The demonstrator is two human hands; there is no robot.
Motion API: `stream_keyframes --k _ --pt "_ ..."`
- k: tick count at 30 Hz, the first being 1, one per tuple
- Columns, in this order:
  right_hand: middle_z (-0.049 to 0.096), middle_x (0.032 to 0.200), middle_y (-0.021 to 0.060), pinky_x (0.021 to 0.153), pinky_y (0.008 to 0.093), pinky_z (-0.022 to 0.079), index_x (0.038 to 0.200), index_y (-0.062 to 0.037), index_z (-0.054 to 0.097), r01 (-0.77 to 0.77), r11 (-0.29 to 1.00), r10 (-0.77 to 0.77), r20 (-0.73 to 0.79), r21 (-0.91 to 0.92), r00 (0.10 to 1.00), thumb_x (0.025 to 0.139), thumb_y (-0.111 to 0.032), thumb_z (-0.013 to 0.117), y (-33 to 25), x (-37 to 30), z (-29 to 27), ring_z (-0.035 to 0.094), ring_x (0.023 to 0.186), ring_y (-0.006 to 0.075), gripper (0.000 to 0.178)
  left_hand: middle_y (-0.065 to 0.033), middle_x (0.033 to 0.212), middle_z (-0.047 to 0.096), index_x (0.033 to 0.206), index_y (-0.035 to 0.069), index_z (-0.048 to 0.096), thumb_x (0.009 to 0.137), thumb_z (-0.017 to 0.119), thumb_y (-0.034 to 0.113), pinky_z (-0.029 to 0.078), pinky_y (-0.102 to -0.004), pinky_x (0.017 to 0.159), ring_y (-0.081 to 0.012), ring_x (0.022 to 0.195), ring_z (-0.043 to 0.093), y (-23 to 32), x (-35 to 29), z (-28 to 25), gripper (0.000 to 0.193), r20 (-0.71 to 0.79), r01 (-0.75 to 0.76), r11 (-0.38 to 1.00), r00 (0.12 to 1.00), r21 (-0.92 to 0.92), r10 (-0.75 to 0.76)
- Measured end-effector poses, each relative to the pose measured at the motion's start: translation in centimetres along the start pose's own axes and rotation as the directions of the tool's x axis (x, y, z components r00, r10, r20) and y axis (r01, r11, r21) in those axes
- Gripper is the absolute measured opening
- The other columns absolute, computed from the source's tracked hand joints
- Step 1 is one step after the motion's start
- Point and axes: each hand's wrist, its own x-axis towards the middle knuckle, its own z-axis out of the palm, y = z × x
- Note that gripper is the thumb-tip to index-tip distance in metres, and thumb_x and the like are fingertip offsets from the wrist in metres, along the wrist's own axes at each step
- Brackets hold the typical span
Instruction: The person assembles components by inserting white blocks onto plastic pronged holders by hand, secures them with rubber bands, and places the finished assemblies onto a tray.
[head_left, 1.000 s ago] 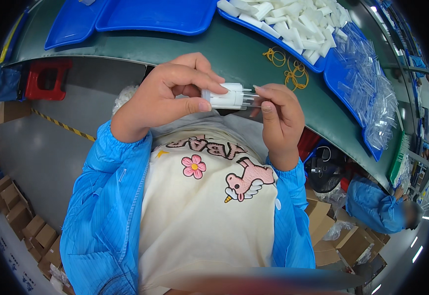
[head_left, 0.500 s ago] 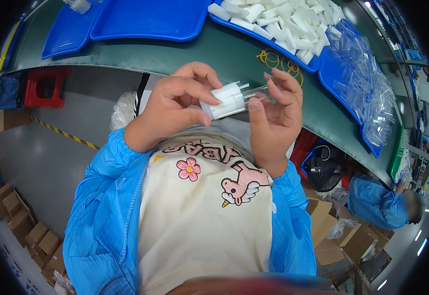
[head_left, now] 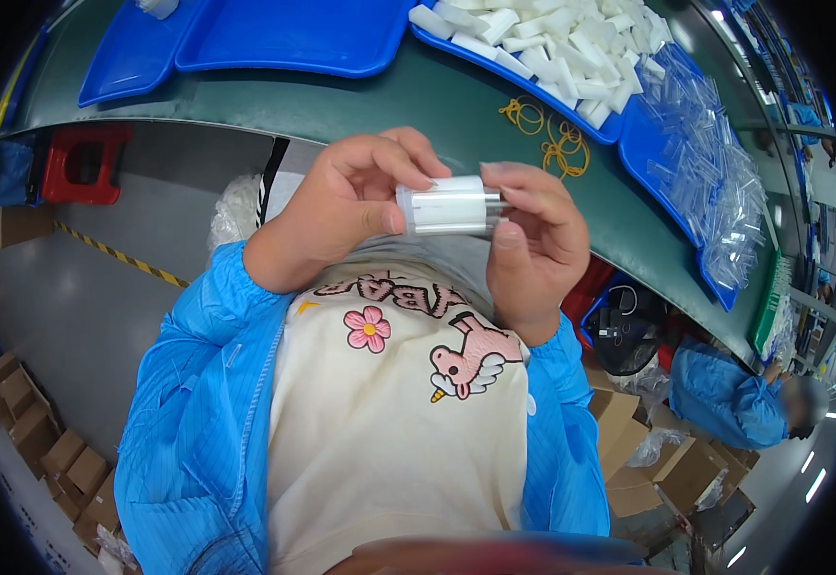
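Note:
In front of my chest I hold a white cylinder (head_left: 449, 207) lying nearly level, with a clear rim at its left end. It looks like white pieces and clear tubes bundled together. My left hand (head_left: 349, 192) is closed on its left part, fingers on top and thumb below. Short ends of clear tubes (head_left: 497, 213) stick out on the right. My right hand (head_left: 539, 235) has its fingers and thumb closed around these ends; the fingers partly hide them.
On the green table (head_left: 341, 107) lie yellow rubber bands (head_left: 564, 151). Beyond them is a blue tray heaped with white foam pieces (head_left: 571, 48); another at right holds clear tubes (head_left: 706, 163). Blue trays (head_left: 293, 38) stand at far left. A co-worker (head_left: 730, 393) in blue is at right.
The long clear tube sticking out at the right now shows only a short end. My right fingers have come in closer to the cylinder, which has turned more level.

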Motion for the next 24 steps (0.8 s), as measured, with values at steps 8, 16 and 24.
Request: stream_keyframes --k 8,16,24 --pt "0.066 0.095 0.0155 0.074 0.0379 0.053 0.092 -0.0006 0.065 0.21 0.974 -0.193 0.164 -0.089 0.967 0.072 -0.005 0.078 -0.9 1.2 -1.0 0.064 0.086 0.0284 0.025 -0.0066 0.108 0.057 0.096 0.014 0.064 0.075 0.08 0.04 0.055 -0.0284 0.085 -0.0159 0.098 0.061 0.0 -0.5 0.7 0.037 0.034 0.216 0.965 0.976 -0.148 -0.213" --pt "0.066 0.093 0.0132 0.069 0.0367 0.051 0.09 -0.0017 0.067 0.305 0.918 -0.234 0.275 -0.255 0.933 0.068 -0.005 0.078 -1.4 1.8 -1.4 0.064 0.081 0.0272 0.025 -0.0052 0.106 0.057 0.095 0.014 0.063 0.074 0.08 0.04 0.058 -0.0262 0.075 -0.0154 0.093 0.064 0.2 -0.6 0.8 0.037 0.047 0.224 0.963 0.974 -0.147 -0.22" --pt "0.065 0.098 0.0141 0.076 0.0356 0.05 0.092 -0.0011 0.067 0.299 0.912 -0.184 0.375 -0.279 0.909 0.073 -0.006 0.075 -1.8 2.4 -2.6 0.062 0.089 0.0258 0.022 -0.0123 0.117 0.058 0.103 0.006 0.063 0.082 0.078 0.028 0.059 -0.0328 0.075 -0.024 0.1 0.064 -0.6 -1.0 0.3 0.033 0.018 0.125 0.984 0.992 -0.131 -0.124"
